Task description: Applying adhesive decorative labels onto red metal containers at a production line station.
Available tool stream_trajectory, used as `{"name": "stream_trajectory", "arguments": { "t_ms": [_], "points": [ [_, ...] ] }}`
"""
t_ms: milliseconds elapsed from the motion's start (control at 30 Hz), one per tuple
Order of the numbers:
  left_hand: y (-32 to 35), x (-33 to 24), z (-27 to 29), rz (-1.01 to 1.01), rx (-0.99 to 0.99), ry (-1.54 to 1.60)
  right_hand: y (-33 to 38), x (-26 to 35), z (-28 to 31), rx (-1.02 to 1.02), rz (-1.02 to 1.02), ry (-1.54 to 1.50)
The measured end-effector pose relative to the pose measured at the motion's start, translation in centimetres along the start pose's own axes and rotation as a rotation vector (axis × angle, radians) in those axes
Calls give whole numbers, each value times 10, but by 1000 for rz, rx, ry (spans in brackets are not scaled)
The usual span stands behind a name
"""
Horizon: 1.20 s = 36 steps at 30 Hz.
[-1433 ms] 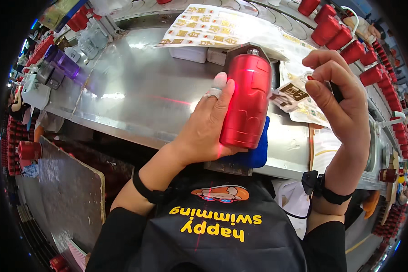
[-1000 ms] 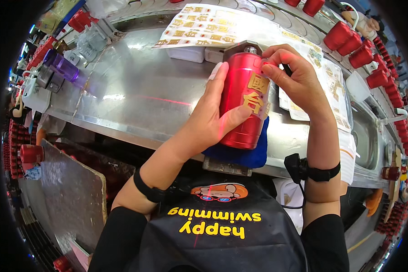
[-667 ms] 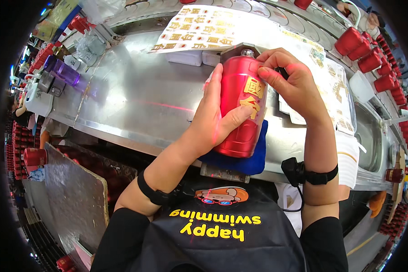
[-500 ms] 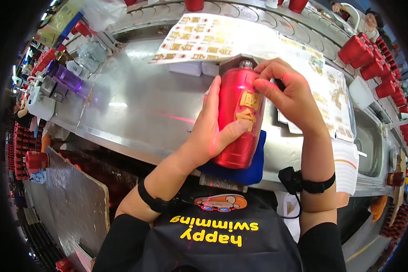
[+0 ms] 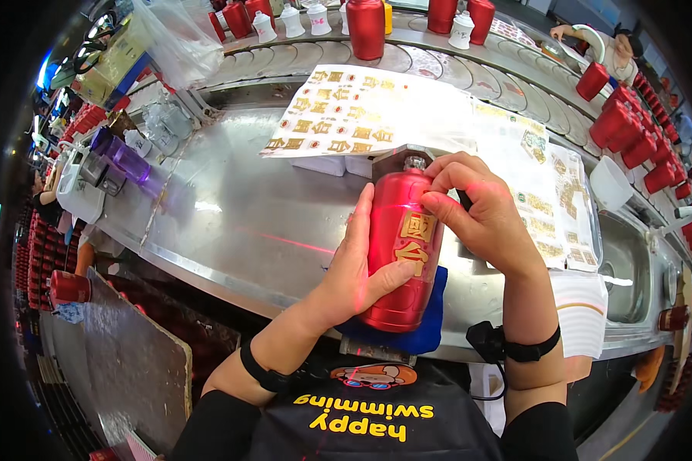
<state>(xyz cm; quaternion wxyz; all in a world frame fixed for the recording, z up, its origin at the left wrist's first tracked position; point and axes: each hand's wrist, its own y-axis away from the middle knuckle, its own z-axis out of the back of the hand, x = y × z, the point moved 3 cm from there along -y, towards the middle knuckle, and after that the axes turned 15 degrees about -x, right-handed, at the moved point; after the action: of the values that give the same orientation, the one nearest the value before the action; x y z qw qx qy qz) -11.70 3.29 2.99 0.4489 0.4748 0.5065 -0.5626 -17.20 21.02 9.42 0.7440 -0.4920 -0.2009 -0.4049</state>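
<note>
Head view, clock positions taken from the red bottle [image 5: 396, 303]. The bottle is near the centre of the view, at the near edge of the metal desk [image 5: 246, 207], neck toward 12 o'clock, base over a blue cloth [image 5: 434, 307]. Gold lettering [image 5: 417, 227] runs down its front. Whether the bottle lies flat or is tilted cannot be told.

The left hand [image 5: 354, 269] is at 8 o'clock, its forearm rising from 7 o'clock. Its fingers are clamped on the bottle: the long ones extend along the left flank, the thumb crosses the lower front, over the end of the lettering.

The right hand [image 5: 473, 211] is at 1 o'clock. Its forearm stands almost vertical from 5 o'clock, the hand angled inward. Thumb and index are bent at the bottle's shoulder; whether they are closed on anything cannot be told.

A black strap [image 5: 532, 347] rings the right forearm. A patterned sheet [image 5: 338, 111] lies at 11 o'clock, a purple cup [image 5: 121, 155] at 10, a sink [image 5: 627, 273] at 3.
</note>
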Motion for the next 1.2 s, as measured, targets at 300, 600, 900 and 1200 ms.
{"name": "stream_trajectory", "arguments": {
  "t_ms": [300, 600, 900, 1200],
  "points": [
    [-2, 2, 0, -3, 2, 93, -2, -3, -3, -13, 7, -3],
    [-1, 1, 1, -1, 15, 46, -3, -1, -3, -21, 32, 7],
    [-2, 0, -3, -8, 34, 101, 2, -4, 0, -72, -74, -13],
    [-1, -6, -1, 19, -2, 193, 54, -9, -3, 86, -325, -48]
  ]
}}
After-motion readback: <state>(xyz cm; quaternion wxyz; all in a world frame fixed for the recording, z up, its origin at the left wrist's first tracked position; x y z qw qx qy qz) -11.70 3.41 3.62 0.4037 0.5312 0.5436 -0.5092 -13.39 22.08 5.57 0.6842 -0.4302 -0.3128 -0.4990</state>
